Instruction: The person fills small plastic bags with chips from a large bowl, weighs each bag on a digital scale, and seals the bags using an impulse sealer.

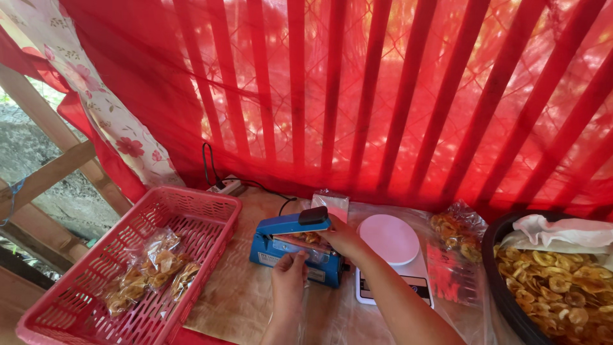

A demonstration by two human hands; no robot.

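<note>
Sealing step, I judge: left hand [289,269] grasps clear bag [306,246] in blue heat sealer [295,248]; right hand [343,237] grasps lever. Next needs firm press.

My left hand [288,271] near centre, fingers curled, pinching, back of hand up; my right hand [345,237] just beyond it to the right, fingers bent and pressing down, forearm running back to the near right

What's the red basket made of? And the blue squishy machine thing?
The red lattice basket looks like moulded plastic: even colour, slightly glossy, thin grid walls. The blue heat-sealer machine seems painted metal with a black plastic handle tip, though it could be plastic; its smooth, shiny body leaves that open.
</note>
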